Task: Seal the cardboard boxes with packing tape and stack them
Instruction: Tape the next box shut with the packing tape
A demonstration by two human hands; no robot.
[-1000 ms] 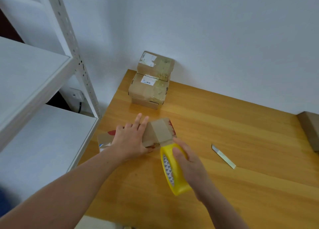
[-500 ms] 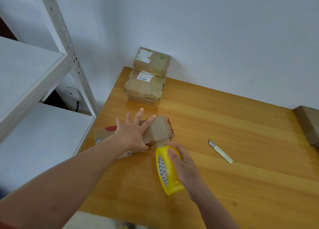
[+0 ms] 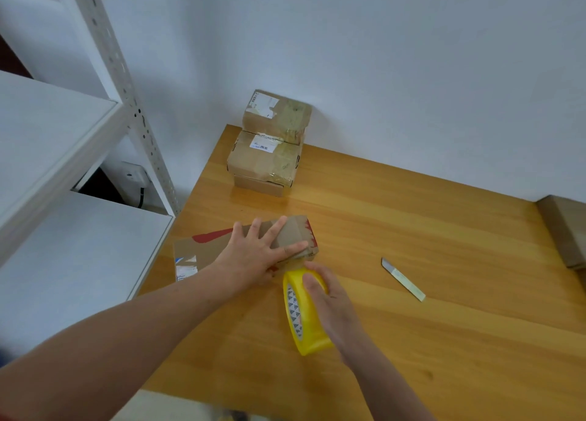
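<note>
Cardboard box [image 3: 203,253] at the table's [image 3: 428,224] nine o'clock edge: flat left hand [image 3: 253,255] presses it, right hand [image 3: 333,300] grips the tape roll [image 3: 306,325] at its five o'clock; sealing looks underway, and next the strip needs cutting.

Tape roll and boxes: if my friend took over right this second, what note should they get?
Left hand: flat, pressing down the flat box at the left side of the table.
Right hand: grips the yellow tape roll, with tape running onto the box's near end.
Done: taped boxes are stacked at the back corner.
Left: finish and cut this strip, perhaps with the blade, then stack the box. Another box waits at the right edge.
</note>
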